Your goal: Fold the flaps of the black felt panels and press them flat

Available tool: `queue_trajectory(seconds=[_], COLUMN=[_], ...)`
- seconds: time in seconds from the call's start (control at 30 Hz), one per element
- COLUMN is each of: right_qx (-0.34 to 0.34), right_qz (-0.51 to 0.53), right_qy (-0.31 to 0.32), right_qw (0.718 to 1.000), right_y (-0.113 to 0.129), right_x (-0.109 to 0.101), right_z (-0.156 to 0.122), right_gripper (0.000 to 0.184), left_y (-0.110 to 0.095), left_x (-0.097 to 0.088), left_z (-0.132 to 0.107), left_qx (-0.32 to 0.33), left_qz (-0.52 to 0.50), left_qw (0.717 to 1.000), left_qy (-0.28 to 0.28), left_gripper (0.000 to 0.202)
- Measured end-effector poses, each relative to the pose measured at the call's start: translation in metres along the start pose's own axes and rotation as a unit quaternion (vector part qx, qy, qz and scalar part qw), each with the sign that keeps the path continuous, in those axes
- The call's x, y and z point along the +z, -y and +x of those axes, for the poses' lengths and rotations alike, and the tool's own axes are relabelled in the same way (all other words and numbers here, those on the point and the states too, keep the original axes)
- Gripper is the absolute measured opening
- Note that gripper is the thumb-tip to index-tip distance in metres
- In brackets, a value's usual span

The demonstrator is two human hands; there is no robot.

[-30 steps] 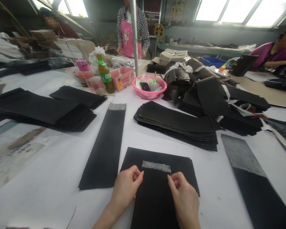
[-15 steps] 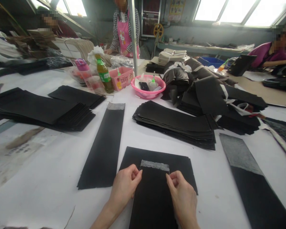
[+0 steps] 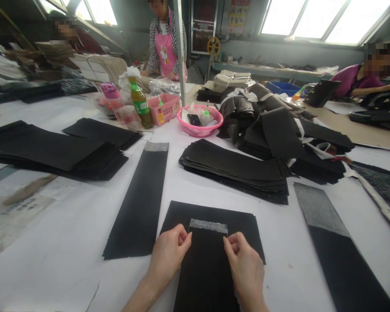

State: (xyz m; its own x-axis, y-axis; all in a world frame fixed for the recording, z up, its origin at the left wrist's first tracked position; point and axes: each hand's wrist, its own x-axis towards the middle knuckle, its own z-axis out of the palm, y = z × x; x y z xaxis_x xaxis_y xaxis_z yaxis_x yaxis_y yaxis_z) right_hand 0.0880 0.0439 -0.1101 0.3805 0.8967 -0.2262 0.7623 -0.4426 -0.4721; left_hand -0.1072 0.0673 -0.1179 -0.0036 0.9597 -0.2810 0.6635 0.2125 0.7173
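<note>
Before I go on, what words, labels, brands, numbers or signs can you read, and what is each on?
Nothing reads clearly enough to quote.
Bottle label: pale lettering, blurred.
Pink box: lettering too blurred.
Wall poster: too small.
Sheet at left: dark marks, can't tell if letters.

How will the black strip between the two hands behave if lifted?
The black strip is probably light, as its far end looks thin. It may sag, since the similar-looking draped black sheet farther off bends in a curve. With left hand and right hand at opposite edges, the far end should stay fairly level.
</note>
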Motion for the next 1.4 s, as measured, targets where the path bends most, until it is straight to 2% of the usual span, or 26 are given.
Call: queue_trajectory(seconds=[0.4,0.57,0.67,0.73,0.9,0.97,1.13,1.2,1.27,1.33,1.4], right_qx=[0.0,0.0,-0.008,-0.015,-0.023,-0.024,-0.032,-0.034,-0.038,-0.054,-0.117], right_qz=[-0.02,-0.02,-0.017,-0.016,-0.014,-0.014,-0.017,0.014,0.082,0.137,0.134], right_qy=[0.0,0.005,-0.003,-0.009,-0.018,-0.02,-0.023,-0.028,-0.052,-0.114,-0.178], right_qw=[1.0,1.0,1.0,1.0,0.999,0.999,0.999,0.999,0.995,0.983,0.968], right_y=[-0.002,0.001,-0.001,-0.002,-0.004,-0.004,-0.006,-0.009,-0.013,-0.015,-0.015], right_x=[0.003,0.0,0.0,0.002,0.003,0.004,0.005,0.004,0.003,0.001,0.002], right_z=[0.0,-0.002,-0.002,-0.002,0.0,-0.001,0.0,0.0,-0.001,-0.005,-0.01], right_gripper=[0.023,0.023,0.022,0.022,0.023,0.023,0.026,0.027,0.027,0.028,0.029], left_y=[-0.003,-0.005,-0.007,-0.008,-0.001,0.003,0.002,0.0,0.0,0.001,0.003], left_x=[0.002,0.011,0.016,0.019,0.02,0.02,0.02,0.019,0.02,0.021,0.022], left_z=[-0.002,-0.009,-0.013,-0.014,-0.009,-0.008,-0.008,-0.009,-0.009,-0.01,-0.01], left_qx=[0.038,0.066,0.115,0.175,0.345,0.366,0.359,0.359,0.357,0.355,0.355], left_qz=[0.138,0.232,0.298,0.323,0.308,0.31,0.332,0.335,0.335,0.334,0.333], left_qw=[0.989,0.967,0.938,0.918,0.877,0.869,0.866,0.865,0.866,0.867,0.867], left_qy=[-0.046,-0.087,-0.131,-0.151,-0.129,-0.121,-0.105,-0.104,-0.106,-0.107,-0.108], left_gripper=[0.022,0.01,0.007,0.012,0.029,0.034,0.035,0.035,0.036,0.036,0.036])
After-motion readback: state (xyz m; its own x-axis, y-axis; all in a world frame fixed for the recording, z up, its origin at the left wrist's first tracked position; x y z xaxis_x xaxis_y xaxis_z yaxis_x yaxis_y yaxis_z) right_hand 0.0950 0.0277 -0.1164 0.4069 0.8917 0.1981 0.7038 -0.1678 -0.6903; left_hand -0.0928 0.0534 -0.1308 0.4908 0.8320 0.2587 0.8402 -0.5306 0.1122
